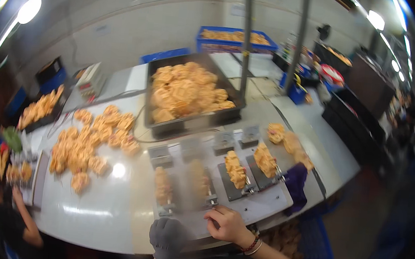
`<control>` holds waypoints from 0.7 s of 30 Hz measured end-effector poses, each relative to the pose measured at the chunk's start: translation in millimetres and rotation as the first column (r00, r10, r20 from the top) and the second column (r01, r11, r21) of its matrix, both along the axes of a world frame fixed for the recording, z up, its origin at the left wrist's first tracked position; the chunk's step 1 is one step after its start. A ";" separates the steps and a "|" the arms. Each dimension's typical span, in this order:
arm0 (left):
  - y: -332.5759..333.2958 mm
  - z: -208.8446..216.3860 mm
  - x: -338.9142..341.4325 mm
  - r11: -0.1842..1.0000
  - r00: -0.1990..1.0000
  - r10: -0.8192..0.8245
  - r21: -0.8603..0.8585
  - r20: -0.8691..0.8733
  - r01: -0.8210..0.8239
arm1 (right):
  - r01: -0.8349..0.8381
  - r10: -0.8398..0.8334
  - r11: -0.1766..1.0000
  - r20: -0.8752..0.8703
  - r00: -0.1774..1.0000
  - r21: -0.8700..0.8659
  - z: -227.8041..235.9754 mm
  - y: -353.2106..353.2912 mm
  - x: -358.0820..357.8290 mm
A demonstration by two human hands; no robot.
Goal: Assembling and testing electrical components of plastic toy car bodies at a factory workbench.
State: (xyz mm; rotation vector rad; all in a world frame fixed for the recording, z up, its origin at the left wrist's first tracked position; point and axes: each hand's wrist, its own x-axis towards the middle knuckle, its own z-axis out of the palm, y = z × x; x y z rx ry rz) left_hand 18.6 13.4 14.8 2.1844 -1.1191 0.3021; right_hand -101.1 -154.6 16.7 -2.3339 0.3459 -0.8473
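Note:
My left hand point(167, 239), in a grey glove, is curled closed at the front edge of a white board. What it holds, if anything, is hidden. My bare right hand point(228, 225) has its fingers bent together beside a small metal clamp point(211, 200); I cannot make out anything between them. On the board stand several dark fixtures, each bearing a peach-coloured moulded piece. The piece above my left hand point(163, 186) and the one left of centre point(199, 177) are blurred. Sharper are the third piece point(235, 169) and the rightmost piece point(265, 160).
A black tray point(180, 126) heaped with peach pieces stands behind the fixtures. A loose pile point(83, 147) lies to the left. A purple cloth point(295, 185) hangs at the board's right end. Another person's arm point(26, 217) is at far left. Two metal posts rise behind.

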 end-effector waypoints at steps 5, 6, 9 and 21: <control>-6.3 -10.5 -2.5 1.000 0.997 0.009 0.003 0.077 -0.009 | -0.084 0.084 0.996 -0.022 0.996 -0.015 0.2 -6.3 1.1; -6.8 -15.5 -2.0 1.000 0.996 0.029 0.009 0.086 -0.030 | -0.038 0.038 0.999 -0.001 0.999 0.004 0.4 -6.7 -2.1; -4.9 -26.9 -1.1 0.998 0.998 0.054 -0.014 0.012 -0.054 | -0.075 0.078 0.992 -0.024 0.997 0.102 2.4 -6.2 -9.8; 17.6 -48.0 16.1 0.992 0.987 0.112 0.065 -0.111 -0.105 | -0.156 0.154 0.986 0.040 0.987 0.053 -8.0 -0.7 -2.2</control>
